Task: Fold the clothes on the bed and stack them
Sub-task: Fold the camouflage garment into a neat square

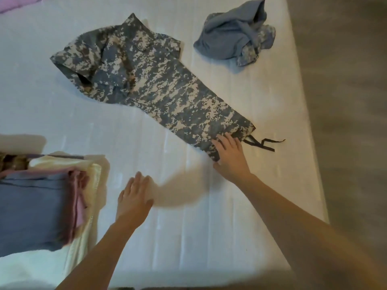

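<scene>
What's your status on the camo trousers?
Left hand open, over bed. Right hand flat on hem of camo trousers; waist end rumpled. Crumpled grey garment lies apart, not in the way.

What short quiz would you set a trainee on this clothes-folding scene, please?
1. True or false: the right hand touches the cuff end of the camouflage trousers.
2. Where does the stack of folded clothes sit? A) at the person's left; B) on top of the trousers; C) on the floor.
3. Fill in: the crumpled grey-blue garment lies ___ the trousers (touching / apart from).

Key: 1 true; 2 A; 3 apart from.
</scene>
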